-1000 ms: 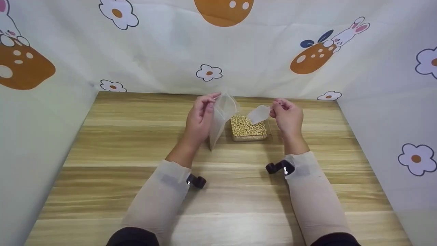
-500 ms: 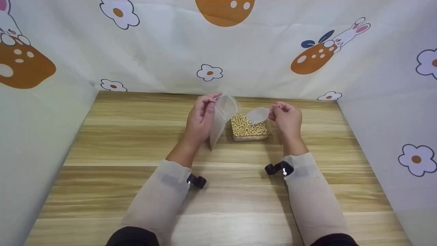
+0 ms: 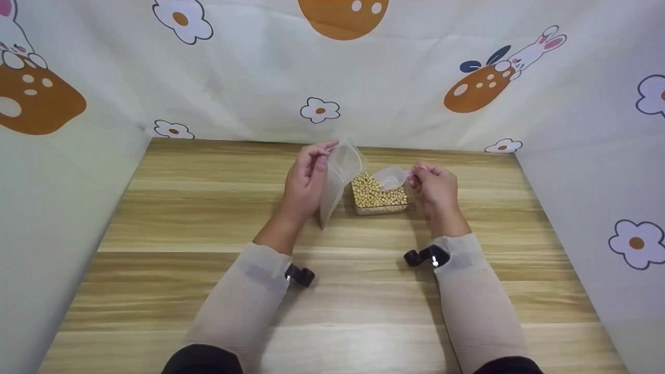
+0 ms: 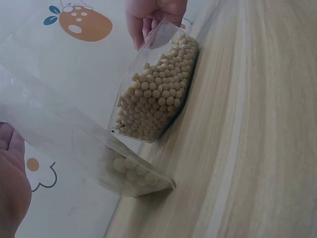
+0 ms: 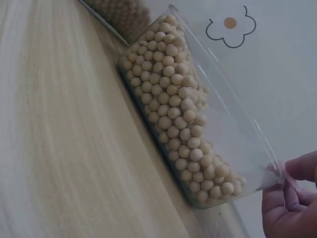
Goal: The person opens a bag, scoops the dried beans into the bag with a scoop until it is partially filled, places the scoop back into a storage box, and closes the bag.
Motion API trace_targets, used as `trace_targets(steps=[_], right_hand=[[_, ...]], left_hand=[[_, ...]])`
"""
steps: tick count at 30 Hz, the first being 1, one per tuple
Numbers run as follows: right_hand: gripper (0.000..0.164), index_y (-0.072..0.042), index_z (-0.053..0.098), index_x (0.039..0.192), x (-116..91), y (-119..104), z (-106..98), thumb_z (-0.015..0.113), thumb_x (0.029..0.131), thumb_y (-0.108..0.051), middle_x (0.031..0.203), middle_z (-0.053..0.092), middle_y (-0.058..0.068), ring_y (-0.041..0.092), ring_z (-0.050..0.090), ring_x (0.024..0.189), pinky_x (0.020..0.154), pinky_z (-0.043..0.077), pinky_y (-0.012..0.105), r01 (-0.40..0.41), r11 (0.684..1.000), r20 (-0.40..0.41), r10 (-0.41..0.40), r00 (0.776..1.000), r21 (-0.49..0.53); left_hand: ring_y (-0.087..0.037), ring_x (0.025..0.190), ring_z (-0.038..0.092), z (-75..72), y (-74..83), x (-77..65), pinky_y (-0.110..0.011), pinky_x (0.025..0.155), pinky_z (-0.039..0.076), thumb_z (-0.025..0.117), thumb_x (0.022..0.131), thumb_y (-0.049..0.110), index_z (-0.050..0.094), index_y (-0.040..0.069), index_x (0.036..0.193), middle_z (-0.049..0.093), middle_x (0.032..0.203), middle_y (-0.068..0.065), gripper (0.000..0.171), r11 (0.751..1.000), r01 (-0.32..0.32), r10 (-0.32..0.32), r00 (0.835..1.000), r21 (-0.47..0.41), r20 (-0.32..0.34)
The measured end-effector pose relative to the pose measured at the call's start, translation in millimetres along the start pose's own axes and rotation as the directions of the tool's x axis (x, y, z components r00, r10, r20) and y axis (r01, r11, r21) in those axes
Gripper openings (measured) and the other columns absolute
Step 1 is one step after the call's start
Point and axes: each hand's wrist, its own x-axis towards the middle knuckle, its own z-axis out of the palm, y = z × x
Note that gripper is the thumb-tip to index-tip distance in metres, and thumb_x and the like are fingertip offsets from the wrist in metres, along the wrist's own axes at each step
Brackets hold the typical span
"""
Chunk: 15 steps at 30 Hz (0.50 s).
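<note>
My left hand (image 3: 305, 182) holds a translucent plastic pouch (image 3: 332, 191) upright by its upper edge, its mouth spread wide. Some round, pale beans lie in the bottom of the pouch, seen through its wall in the left wrist view. Just right of it stands a clear rectangular container (image 3: 382, 211) filled with soybeans (image 3: 373, 195). My right hand (image 3: 437, 189) pinches the handle of a translucent scoop (image 3: 392, 177), whose bowl lies at the beans in the container's back right part. In the right wrist view, thumb and fingers grip the handle (image 5: 291, 184) at the container's rim.
Both things stand on a wood-grain table (image 3: 363, 291), near its back edge. A pale printed cloth (image 3: 249, 78) with flowers and rabbits rises behind and at both sides. Each wrist wears a small black camera (image 3: 300, 276).
My right hand has come down and slightly left, lowering the scoop into the beans and tipping its bowl flatter. The left hand and pouch have stayed almost still.
</note>
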Motion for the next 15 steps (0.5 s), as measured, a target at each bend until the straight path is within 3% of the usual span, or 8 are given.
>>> trace_targets(steps=[5, 15], right_hand=[[0.009, 0.005, 0.07, 0.106, 1.8, 2.1, -2.3, 0.066, 0.103, -0.003, 0.079, 0.072, 0.004, 0.01, 0.068, 0.063, 0.057, 0.056, 0.016, -0.065, 0.993, 0.033, 0.063, 0.998, 0.098], [0.007, 0.006, 0.066, 0.108, 5.2, 3.0, -7.8, 0.062, 0.103, 0.002, 0.082, 0.068, 0.004, 0.012, 0.066, 0.065, 0.063, 0.06, 0.019, -0.147, 0.958, 0.07, 0.133, 0.989, 0.248]], left_hand=[[-0.016, 0.144, 0.059, 0.5, 1.1, 0.3, -0.036, 0.125, 0.045, 0.046, 0.115, 0.016, 0.056, 0.003, 0.121, 0.068, 0.147, -0.007, 0.017, 1.0, -0.015, 0.015, 1.0, -0.022, 0.0], [-0.018, 0.143, 0.06, 0.9, 1.1, 0.3, -0.036, 0.122, 0.047, 0.047, 0.114, 0.013, 0.056, 0.001, 0.12, 0.068, 0.146, -0.01, 0.015, 0.999, -0.029, 0.028, 1.0, -0.037, -0.004]])
